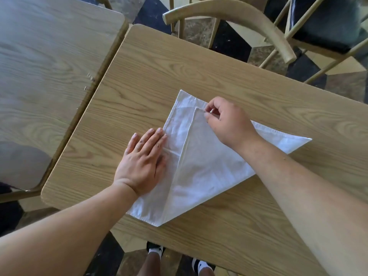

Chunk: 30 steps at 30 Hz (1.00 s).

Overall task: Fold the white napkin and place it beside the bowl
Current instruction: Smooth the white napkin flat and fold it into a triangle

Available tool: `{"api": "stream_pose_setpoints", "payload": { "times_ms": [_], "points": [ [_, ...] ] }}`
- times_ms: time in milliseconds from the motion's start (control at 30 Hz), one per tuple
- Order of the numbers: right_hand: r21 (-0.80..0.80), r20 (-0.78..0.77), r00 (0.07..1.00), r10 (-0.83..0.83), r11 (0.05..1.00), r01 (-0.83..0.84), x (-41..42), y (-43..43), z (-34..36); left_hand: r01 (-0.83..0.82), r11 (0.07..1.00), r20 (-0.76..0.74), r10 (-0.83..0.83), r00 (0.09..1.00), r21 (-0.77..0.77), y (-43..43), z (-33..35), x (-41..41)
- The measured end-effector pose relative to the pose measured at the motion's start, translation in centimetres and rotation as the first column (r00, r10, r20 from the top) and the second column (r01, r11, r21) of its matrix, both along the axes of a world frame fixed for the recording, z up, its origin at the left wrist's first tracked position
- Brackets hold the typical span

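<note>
A white napkin lies on the wooden table, partly folded, with a triangular flap laid over its middle. My right hand pinches the tip of that flap between thumb and fingers near the napkin's far corner. My left hand lies flat, fingers together, pressing the napkin's left edge onto the table. No bowl is in view.
A second wooden table stands close to the left with a narrow gap between. A wooden chair with a curved backrest stands beyond the far edge, another chair at the top right. My feet show below the near edge.
</note>
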State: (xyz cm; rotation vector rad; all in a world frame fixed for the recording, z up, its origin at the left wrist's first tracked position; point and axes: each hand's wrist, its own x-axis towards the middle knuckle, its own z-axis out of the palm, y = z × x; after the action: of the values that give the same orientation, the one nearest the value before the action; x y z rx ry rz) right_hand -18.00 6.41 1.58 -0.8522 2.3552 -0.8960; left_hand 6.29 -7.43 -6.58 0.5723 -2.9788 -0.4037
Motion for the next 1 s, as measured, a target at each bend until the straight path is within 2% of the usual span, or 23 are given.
{"api": "stream_pose_setpoints", "payload": {
  "times_ms": [567, 667, 767, 867, 933, 1000],
  "points": [
    [0.189, -0.056, 0.998, 0.02, 0.982, -0.009, -3.9, -9.5, -3.2, -0.018, 1.0, 0.011, 0.018, 1.0, 0.018, 0.1, 0.1, -0.1],
    [0.237, -0.154, 0.986, 0.056, 0.971, -0.018, -3.6, -9.6, -4.0, -0.012, 1.0, 0.02, 0.012, 1.0, 0.022, 0.0, 0.2, 0.0],
    [0.237, -0.342, 0.936, 0.083, 0.971, 0.0, -3.1, -9.1, -4.2, -0.009, 1.0, 0.035, 0.009, 0.999, 0.022, -0.1, 0.2, 0.0],
    [0.125, -0.444, 0.895, -0.042, 0.986, 0.108, -2.7, -5.8, -3.6, -0.013, 1.0, 0.042, 0.013, 0.999, 0.015, 0.0, 0.2, -0.1],
    [0.068, -0.433, 0.888, -0.155, 0.977, 0.204, -2.8, -1.6, -3.6, -0.012, 1.0, 0.045, 0.011, 0.999, 0.014, 0.0, 0.2, 0.0],
    [0.109, -0.384, 0.892, -0.238, 0.948, 0.3, -3.3, 3.5, -3.8, -0.014, 1.0, 0.055, 0.013, 0.998, 0.021, -0.1, 0.2, -0.1]
  ]
}}
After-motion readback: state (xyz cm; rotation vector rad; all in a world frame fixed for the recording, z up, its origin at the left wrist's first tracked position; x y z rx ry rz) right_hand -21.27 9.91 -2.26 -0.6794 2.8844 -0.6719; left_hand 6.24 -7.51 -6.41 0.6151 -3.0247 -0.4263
